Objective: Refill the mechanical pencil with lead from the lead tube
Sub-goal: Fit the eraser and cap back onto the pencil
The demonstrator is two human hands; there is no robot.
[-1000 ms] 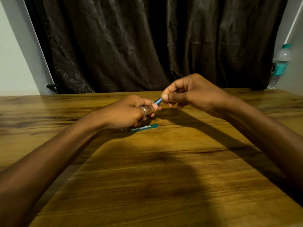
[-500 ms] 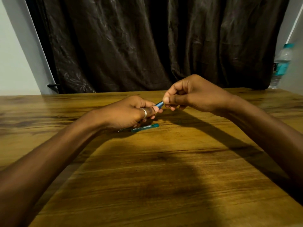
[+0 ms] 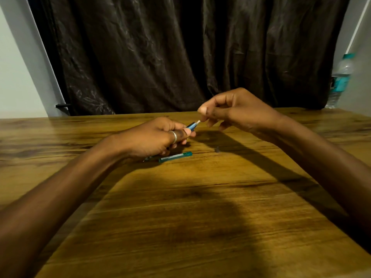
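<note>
My left hand [image 3: 154,137] is closed around the blue mechanical pencil [image 3: 191,126], whose back end points up and right out of the fist. A short white eraser stub [image 3: 197,122] shows at that end. My right hand [image 3: 239,111] hovers just right of it, thumb and fingertips pinched on the tip of the stub. The pencil's metal tip [image 3: 147,158] peeks out below my left hand. On the table just in front of my left hand lies the teal lead tube [image 3: 175,156].
A small dark piece [image 3: 217,149] lies on the wooden table [image 3: 180,217] right of the tube. A water bottle [image 3: 340,81] stands at the far right edge. A dark curtain [image 3: 180,53] hangs behind the table.
My right hand has lifted up and to the right, away from my left hand. The white eraser stub at the pencil's back end now shows. The lead tube has not moved.
</note>
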